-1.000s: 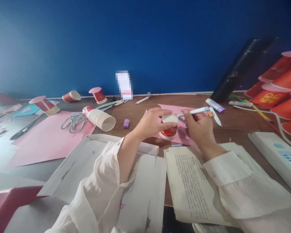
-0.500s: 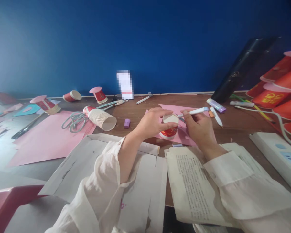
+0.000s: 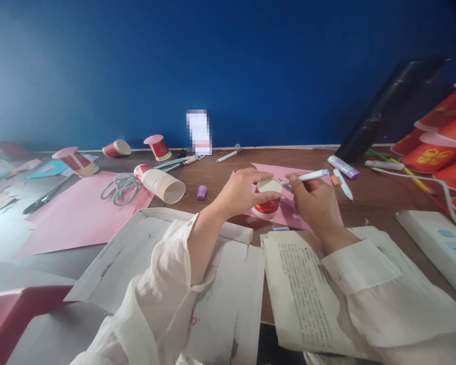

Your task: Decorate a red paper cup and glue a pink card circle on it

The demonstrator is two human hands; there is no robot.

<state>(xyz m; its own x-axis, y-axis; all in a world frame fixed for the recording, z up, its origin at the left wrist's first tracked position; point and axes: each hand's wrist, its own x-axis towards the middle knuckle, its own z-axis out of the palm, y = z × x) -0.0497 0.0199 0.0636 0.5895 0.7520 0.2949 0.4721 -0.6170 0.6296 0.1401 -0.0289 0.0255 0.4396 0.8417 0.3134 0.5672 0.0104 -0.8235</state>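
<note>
My left hand (image 3: 243, 191) is closed around a red paper cup (image 3: 266, 207), which stands upside down on a sheet of pink paper (image 3: 294, 219). Thumb and forefinger sit either side of its pale base. In my right hand (image 3: 316, 201) is a white marker pen (image 3: 309, 176), pinched between thumb and fingers. Its tip points left, close to the cup's far right side; I cannot tell whether it touches the paper. A small bluish cap (image 3: 280, 229) lies at the paper's near edge.
A nested stack of paper cups (image 3: 163, 185) lies on its side at left, near grey cord (image 3: 118, 188) and a larger pink sheet (image 3: 87, 213). A glue stick (image 3: 343, 167), a power strip (image 3: 437, 248) and stacked red cups (image 3: 431, 152) are at right. Printed pages (image 3: 307, 294) lie in front.
The whole view has shifted slightly, so things appear a little further right. Both hands keep their hold on the cup and the marker pen, with hardly any movement.
</note>
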